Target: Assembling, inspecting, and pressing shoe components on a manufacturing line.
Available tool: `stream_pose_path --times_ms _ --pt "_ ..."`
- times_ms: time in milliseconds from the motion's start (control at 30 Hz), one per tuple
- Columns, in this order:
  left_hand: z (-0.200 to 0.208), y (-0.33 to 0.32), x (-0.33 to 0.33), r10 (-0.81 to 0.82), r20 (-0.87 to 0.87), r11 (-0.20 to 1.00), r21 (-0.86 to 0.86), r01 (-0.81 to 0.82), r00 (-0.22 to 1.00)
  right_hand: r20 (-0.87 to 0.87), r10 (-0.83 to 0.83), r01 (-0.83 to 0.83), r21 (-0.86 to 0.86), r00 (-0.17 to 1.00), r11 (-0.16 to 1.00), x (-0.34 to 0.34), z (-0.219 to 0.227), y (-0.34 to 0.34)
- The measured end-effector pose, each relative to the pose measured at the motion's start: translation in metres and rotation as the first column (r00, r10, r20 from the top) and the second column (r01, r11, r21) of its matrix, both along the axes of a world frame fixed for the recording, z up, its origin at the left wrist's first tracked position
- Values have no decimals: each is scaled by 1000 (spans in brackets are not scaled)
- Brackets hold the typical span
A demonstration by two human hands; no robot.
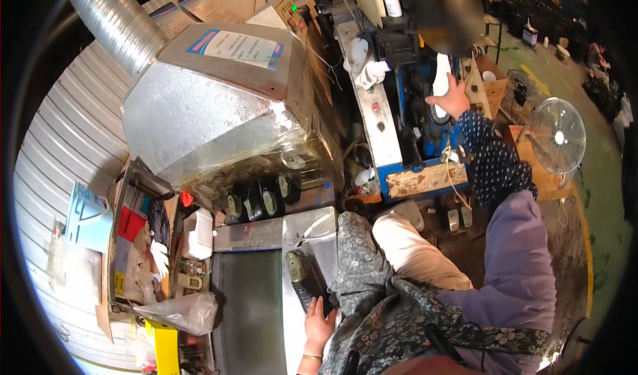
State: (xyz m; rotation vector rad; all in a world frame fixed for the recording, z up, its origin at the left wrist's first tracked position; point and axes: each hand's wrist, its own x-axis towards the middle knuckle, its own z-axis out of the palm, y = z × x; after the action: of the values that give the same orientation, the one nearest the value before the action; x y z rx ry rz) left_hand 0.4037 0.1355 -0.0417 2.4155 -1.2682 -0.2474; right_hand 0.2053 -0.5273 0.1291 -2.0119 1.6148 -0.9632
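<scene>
My left hand [319,325] rests at the toe end of a black shoe [302,279], fingers and thumb on either side of it. The shoe lies on the pale metal edge beside a dark conveyor belt [247,308], its heel end with a greenish top pointing away from me. Reaching forward, my right hand [453,98] has its thumb stretched left and its fingers apart. It is against a long white shoe-shaped piece [440,76] in a blue and black machine [415,176]. Part of that piece is behind the hand.
Several dark shoes [254,202] stand under the metal hood [199,122] at the belt's far end. Left of the belt are a white container [197,234], a plastic bag [183,312] and a white glove [159,258]. A floor fan [558,137] stands at right.
</scene>
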Motion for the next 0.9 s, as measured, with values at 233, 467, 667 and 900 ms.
stream_pose_path --times_ms 233,467,667,900 --pt "18 -56 -25 -69 -196 995 -86 53 978 274 115 -122 7 955 993 -3 -7 -37" --pt "20 -82 -35 -229 -237 970 30 243 944 -228 -25 22 -13 973 1000 25 11 -30" --pt "17 -82 -30 -127 -409 992 -60 113 904 -237 16 -22 -24 971 999 3 28 -32" --pt "37 -154 -2 -144 -660 954 -290 -73 737 388 628 -570 -267 675 777 -11 -11 120"
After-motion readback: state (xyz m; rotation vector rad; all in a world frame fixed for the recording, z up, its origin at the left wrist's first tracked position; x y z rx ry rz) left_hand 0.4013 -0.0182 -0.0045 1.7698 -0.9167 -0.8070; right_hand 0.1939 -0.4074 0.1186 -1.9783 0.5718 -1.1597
